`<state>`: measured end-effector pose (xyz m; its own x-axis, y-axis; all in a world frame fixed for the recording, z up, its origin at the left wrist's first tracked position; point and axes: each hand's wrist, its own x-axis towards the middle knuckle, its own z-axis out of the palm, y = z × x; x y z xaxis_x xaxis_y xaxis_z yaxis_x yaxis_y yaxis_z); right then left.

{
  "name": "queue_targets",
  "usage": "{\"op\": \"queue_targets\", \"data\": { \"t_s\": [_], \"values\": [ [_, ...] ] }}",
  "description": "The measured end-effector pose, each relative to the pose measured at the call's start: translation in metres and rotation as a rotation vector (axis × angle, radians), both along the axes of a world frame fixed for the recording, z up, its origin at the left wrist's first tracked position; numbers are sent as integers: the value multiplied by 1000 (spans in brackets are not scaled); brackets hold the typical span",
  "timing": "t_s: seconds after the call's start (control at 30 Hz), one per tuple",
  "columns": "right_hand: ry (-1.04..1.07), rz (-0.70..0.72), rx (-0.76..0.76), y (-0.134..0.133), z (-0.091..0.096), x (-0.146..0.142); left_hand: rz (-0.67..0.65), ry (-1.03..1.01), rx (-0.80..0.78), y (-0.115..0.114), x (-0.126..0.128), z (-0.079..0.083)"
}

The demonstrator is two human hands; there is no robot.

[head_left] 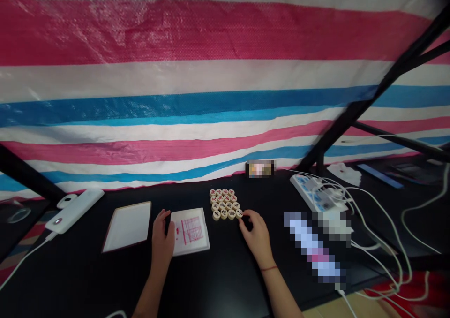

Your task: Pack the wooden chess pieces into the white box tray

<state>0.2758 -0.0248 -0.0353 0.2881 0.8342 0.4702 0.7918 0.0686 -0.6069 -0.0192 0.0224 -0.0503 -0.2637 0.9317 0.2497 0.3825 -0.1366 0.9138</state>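
Note:
Round cream xiangqi pieces point(224, 205) stand in a compact block of rows on the black table, the back rows marked in red and the front rows in black. My right hand point(258, 238) is at the block's front right corner, thumb and forefinger closed against the corner xiangqi piece point(239, 213). My left hand point(163, 236) rests at the left edge of a shallow white box point(206, 243) with a red grid drawn inside. Its thumb lies along that edge, apart from the loosely bent fingers.
Left of my left hand lies a white panel with a dark rim point(128, 226). A white cabled device point(75, 211) is farther left. A power strip point(309, 193) with tangled white cables and a blurred phone-like object point(312, 247) lie right. Striped sheeting point(211, 79) hangs behind.

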Motion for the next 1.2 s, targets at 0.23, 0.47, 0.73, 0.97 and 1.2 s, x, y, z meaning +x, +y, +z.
{"op": "queue_targets", "data": {
  "t_s": [0.23,0.47,0.73,0.97,1.2],
  "values": [
    [-74,323,37,4,42,-72,-38,-148,1,-4,15,-9],
    [-528,549,-439,42,67,-147,-57,-110,78,-4,13,-12],
    [-575,483,-554,51,70,-153,-65,-53,109,-3,13,-15],
    [-512,448,-599,49,70,-151,-52,-47,114,-2,13,-13],
    [-152,501,-441,38,73,-135,-49,-87,90,-4,14,-10]
  ]
}}
